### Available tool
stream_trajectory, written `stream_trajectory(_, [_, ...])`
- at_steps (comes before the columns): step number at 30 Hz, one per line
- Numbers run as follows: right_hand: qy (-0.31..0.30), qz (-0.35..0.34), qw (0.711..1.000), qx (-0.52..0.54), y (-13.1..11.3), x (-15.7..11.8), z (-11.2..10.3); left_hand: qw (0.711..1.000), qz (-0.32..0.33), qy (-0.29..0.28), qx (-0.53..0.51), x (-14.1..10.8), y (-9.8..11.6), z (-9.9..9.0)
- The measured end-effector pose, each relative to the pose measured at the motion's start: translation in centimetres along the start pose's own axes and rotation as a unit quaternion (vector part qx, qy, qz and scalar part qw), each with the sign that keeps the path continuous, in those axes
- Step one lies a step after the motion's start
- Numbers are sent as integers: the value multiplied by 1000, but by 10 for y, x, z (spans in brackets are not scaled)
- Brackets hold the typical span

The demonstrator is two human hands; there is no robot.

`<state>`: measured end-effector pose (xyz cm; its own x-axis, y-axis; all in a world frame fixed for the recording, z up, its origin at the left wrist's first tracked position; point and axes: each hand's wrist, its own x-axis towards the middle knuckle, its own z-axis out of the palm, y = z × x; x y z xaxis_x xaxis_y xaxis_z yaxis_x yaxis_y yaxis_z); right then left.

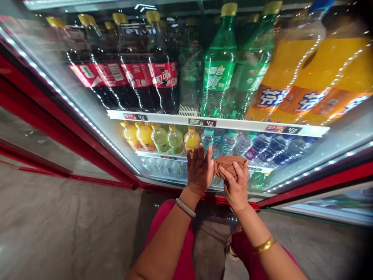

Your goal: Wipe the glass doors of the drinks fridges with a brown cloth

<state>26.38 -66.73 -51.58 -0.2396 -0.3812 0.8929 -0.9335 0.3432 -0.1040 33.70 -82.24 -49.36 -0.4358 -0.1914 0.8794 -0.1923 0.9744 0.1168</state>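
My left hand (199, 169) is raised with its palm forward and fingers stretched out, flat against what looks like the clear glass front of a red-framed drinks fridge. Beside it, my right hand (236, 186) presses a folded brown cloth (229, 164) to the same front, fingers spread over the fabric. The cloth's left edge comes close to my left thumb. Behind the hands are small bottles on a lower shelf, among them a yellow juice bottle (191, 139) and a clear bottle with a teal cap (207, 137). The hands cover part of that shelf.
Above stand dark cola bottles (163, 77), green soda bottles (220, 70) and large orange soda bottles (309, 74), behind a white price rail (233, 125). Red frames (87, 155) border the fridge on both sides. My legs are on the grey floor (72, 225) below.
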Motion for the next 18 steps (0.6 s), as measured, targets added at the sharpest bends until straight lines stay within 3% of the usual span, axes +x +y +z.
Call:
stream_trajectory(2, [21, 0, 1000, 11, -2, 20, -5, 1000, -24, 16, 3, -1, -8, -4])
stream_trajectory(6, [130, -41, 991, 2, -11, 109, -8, 999, -45, 22, -8, 5, -29, -17])
stream_trajectory(8, [175, -66, 982, -9, -20, 135, 1, 998, -53, 28, -6, 8, -39, -21])
stream_trajectory(10, [164, -79, 983, -8, -30, 128, 16, 998, -54, 31, -1, 10, -46, -23])
stream_trajectory(15, [-2, -82, 997, -7, -47, 32, 43, 999, -24, 25, -13, 4, -60, -23])
stream_trajectory(17, [-23, -68, 997, -9, -50, 21, 42, 1000, -17, 17, -19, 1, -65, -25])
stream_trajectory(18, [-15, -62, 998, -6, -51, 28, 39, 1000, -14, 11, -22, 0, -68, -26])
